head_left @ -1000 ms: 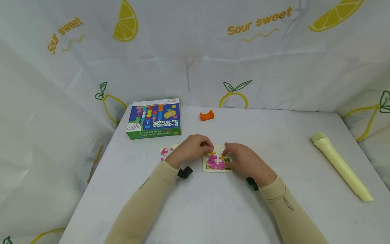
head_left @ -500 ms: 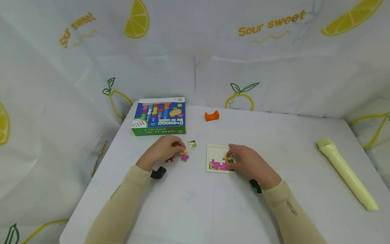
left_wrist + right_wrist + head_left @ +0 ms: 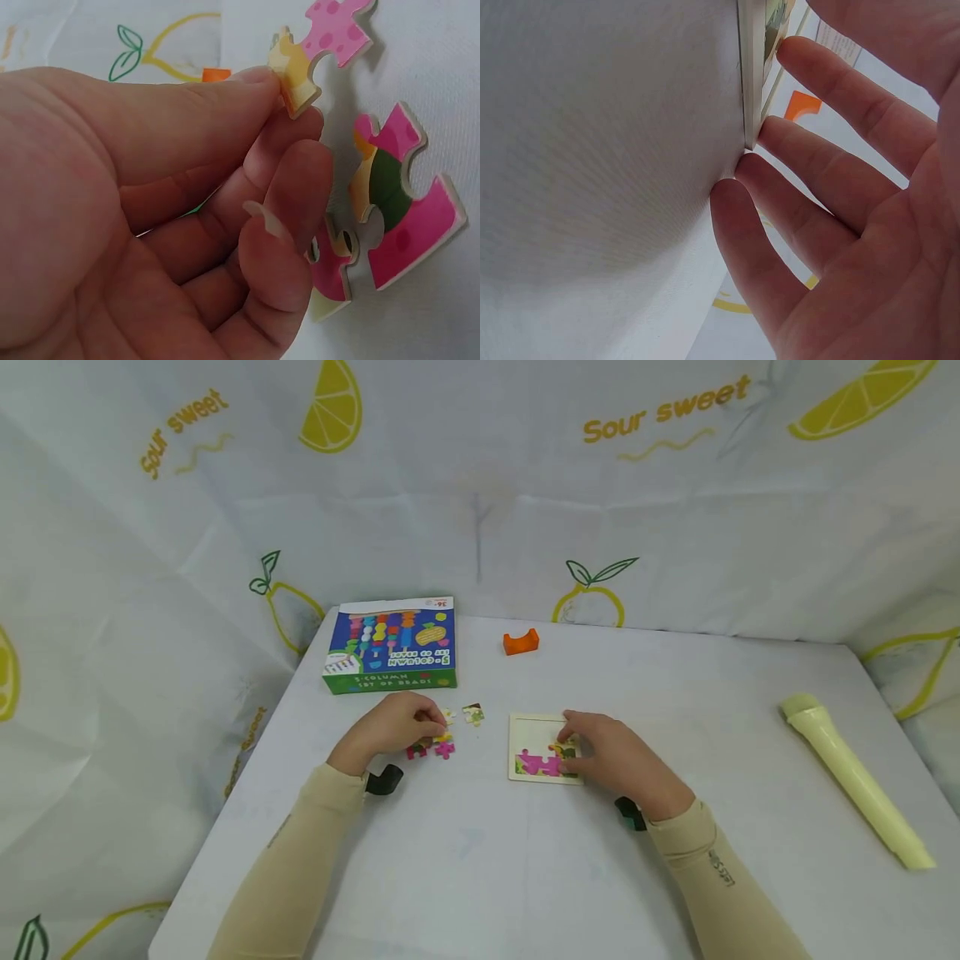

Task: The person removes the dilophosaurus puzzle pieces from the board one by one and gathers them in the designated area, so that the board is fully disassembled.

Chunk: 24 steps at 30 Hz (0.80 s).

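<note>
In the head view, my left hand [image 3: 393, 727] is over loose puzzle pieces left of the puzzle tray [image 3: 532, 720]. Its thumb and a finger pinch a yellow and pink spotted puzzle piece [image 3: 298, 81], clear in the left wrist view. Below those fingertips lies a pink and green piece [image 3: 401, 199], with another piece [image 3: 330, 274] partly behind the fingers. My right hand [image 3: 618, 762] rests at the tray's right side, fingers extended along its edge in the right wrist view. Joined pink pieces [image 3: 537, 765] fill the tray's near part; the hand hides its right end.
A green-brown puzzle piece [image 3: 474, 715] lies between the left hand and the tray. Behind stand a boxed bead set [image 3: 392, 645] and an orange curved block [image 3: 521, 642]. A pale yellow microphone-shaped object [image 3: 855, 781] lies far right. A patterned cloth [image 3: 480, 468] hangs behind the table.
My left hand has moved left from the tray to the loose pieces, bringing the yellow and pink piece out of the tray. The right hand has stayed at the tray's side.
</note>
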Each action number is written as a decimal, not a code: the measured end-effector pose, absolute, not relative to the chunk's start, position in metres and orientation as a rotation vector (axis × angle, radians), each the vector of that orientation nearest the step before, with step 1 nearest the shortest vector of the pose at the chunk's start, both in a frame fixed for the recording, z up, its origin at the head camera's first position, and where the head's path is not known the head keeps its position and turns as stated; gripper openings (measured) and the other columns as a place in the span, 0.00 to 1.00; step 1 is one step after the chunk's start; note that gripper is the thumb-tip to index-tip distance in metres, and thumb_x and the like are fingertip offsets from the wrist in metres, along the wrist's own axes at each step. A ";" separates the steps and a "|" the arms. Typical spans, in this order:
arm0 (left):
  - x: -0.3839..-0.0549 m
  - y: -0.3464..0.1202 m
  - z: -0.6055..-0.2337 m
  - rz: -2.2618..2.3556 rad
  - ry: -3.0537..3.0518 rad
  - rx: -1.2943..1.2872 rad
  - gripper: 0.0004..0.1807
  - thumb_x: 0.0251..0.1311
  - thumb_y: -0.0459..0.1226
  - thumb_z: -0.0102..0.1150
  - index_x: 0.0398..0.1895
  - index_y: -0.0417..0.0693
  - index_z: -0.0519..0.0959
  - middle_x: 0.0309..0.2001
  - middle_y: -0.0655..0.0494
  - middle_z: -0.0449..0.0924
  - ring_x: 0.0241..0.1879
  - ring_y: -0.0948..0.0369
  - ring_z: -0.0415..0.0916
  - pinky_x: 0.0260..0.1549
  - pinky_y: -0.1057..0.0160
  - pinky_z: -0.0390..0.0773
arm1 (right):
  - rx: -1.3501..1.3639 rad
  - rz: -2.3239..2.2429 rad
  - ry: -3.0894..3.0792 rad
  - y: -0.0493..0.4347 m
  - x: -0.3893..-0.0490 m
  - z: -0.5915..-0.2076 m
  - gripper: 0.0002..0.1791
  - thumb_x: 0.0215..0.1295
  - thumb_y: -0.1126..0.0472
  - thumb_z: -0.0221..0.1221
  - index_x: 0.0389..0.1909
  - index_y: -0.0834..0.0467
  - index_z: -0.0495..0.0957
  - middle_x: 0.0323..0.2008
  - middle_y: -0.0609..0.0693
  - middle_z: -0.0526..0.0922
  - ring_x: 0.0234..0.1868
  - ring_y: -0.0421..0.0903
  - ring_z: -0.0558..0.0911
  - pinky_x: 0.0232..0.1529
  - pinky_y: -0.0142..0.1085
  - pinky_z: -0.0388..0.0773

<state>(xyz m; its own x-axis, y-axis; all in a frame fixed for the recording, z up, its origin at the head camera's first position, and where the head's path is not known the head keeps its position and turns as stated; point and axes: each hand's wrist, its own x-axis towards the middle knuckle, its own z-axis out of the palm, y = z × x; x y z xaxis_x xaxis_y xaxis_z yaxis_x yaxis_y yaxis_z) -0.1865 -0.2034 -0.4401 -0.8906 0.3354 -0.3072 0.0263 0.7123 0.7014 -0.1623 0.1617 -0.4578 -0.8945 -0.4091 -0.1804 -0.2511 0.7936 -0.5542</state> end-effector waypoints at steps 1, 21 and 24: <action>-0.187 -0.202 -0.440 1.017 2.506 0.285 0.06 0.75 0.40 0.66 0.42 0.48 0.89 0.35 0.54 0.88 0.32 0.58 0.80 0.31 0.62 0.77 | -0.504 -0.774 2.692 0.162 -0.162 -0.457 0.15 0.66 0.56 0.76 0.51 0.50 0.86 0.79 0.59 0.72 0.80 0.64 0.69 0.78 0.62 0.67; -0.184 -0.195 -0.441 0.956 2.589 0.212 0.06 0.75 0.41 0.67 0.45 0.50 0.89 0.37 0.55 0.86 0.35 0.58 0.79 0.38 0.61 0.79 | -0.535 -0.778 2.700 0.164 -0.161 -0.458 0.21 0.66 0.57 0.76 0.58 0.54 0.84 0.79 0.60 0.72 0.80 0.64 0.69 0.78 0.62 0.66; -0.184 -0.191 -0.443 0.962 2.594 0.227 0.06 0.75 0.41 0.67 0.45 0.50 0.89 0.35 0.55 0.86 0.32 0.59 0.78 0.34 0.62 0.78 | -0.554 -0.773 2.704 0.164 -0.163 -0.458 0.28 0.65 0.55 0.76 0.64 0.57 0.82 0.78 0.59 0.73 0.80 0.64 0.70 0.79 0.62 0.66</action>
